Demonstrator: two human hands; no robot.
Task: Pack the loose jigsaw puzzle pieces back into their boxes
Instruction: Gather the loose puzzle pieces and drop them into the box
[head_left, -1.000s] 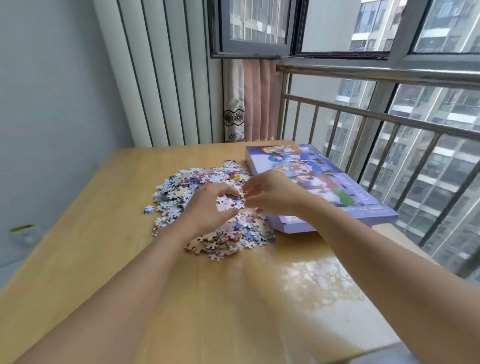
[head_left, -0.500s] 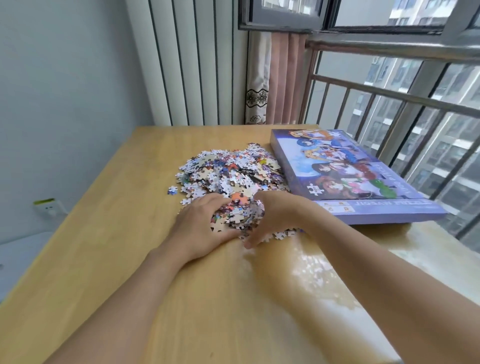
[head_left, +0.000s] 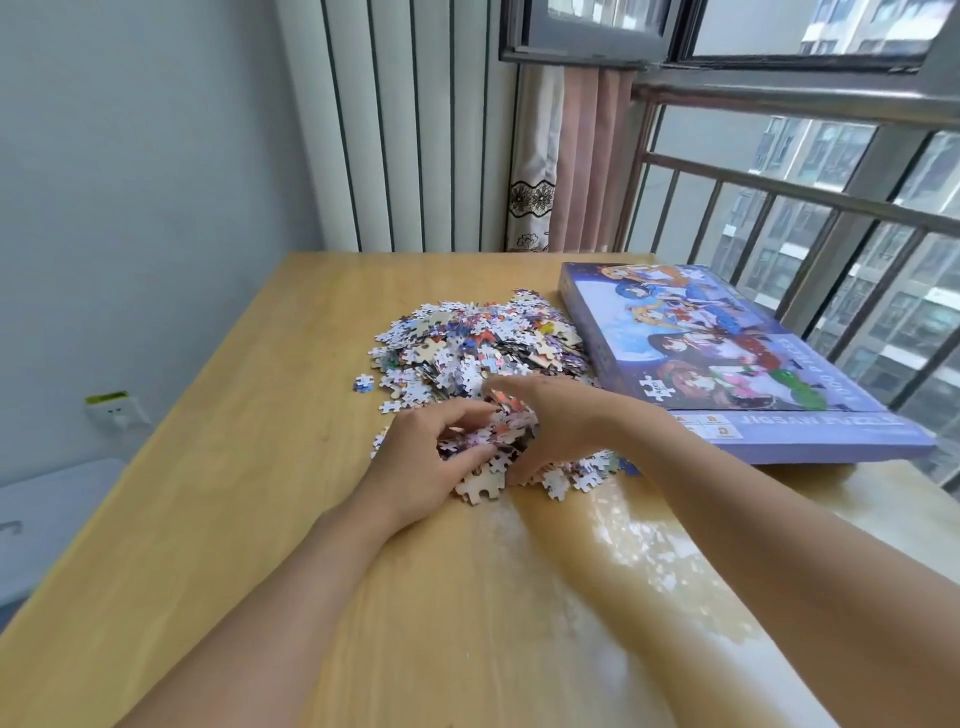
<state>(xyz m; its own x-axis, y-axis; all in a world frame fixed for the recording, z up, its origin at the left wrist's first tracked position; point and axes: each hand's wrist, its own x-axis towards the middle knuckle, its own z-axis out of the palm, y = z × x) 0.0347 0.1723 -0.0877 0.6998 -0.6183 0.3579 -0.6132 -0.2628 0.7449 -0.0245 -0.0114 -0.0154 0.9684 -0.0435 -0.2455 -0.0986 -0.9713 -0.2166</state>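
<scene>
Wooden table (head_left: 218, 519) fills the lower frame, pale yellow, with bright glare across its lower right. Plain grey wall (head_left: 130, 156) at left carries a white socket (head_left: 115, 413) with a green label at left middle; vertical white ribbed panels (head_left: 405, 130) stand at top centre, with a pink curtain (head_left: 582, 161) with a patterned edge just right of them. Upper right: a dark-framed window (head_left: 675, 52) with a metal railing (head_left: 810, 192) across it, daylight and high-rise blocks (head_left: 883, 312) beyond.

Glossy wooden table (head_left: 249, 519), cardboard pieces (head_left: 467, 348)
</scene>
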